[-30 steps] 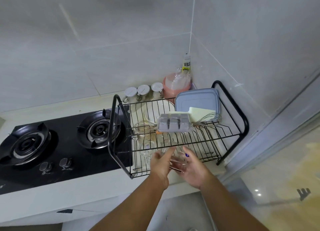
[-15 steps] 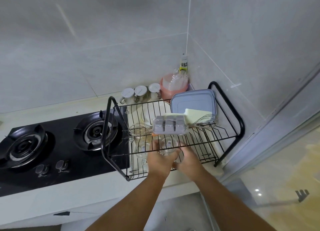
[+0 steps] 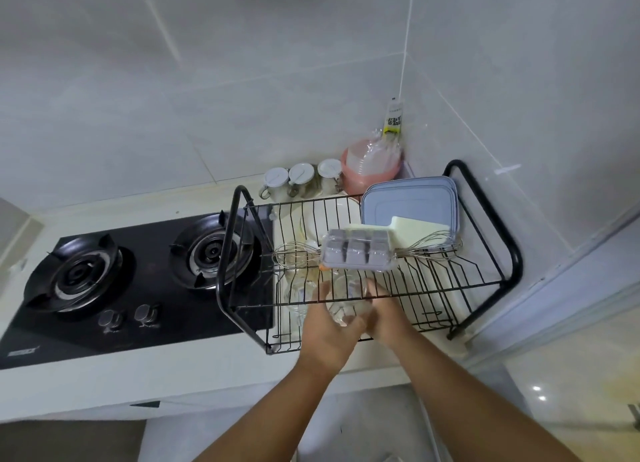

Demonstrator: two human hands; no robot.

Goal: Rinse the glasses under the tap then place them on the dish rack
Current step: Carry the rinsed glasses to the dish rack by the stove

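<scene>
Left hand [image 3: 327,330]: low centre of the frame, forearm coming up from the bottom edge; fingers curled round the left side of a clear glass, thumb across its near base.
Right hand [image 3: 384,317]: just right of the left one, fingers wrapped on the right side of the same glass, so both hands cup it between them.
Glass [image 3: 346,297]: transparent, held at the front edge of the dish rack, tilted with its open mouth facing away toward the wires; whether it touches the rack cannot be told.
Second glass [image 3: 294,297]: clear, on the rack just left of the hands.
Dish rack [image 3: 485,281]: black wire frame on the white counter [image 3: 173,375], centre right of the frame.
Ice tray [image 3: 356,252]: grey, lying across the rack above the hands, with wire whisks [image 3: 429,246] reaching out on either side.
Container lids [image 3: 408,201]: pale blue, leaning at the rack's back right.
Gas hob [image 3: 138,281]: black, two burners, left of the rack.
Jars [image 3: 301,181]: three, white lids, against the tiled wall behind the rack, beside a pink tub [image 3: 370,170] in the corner.
</scene>
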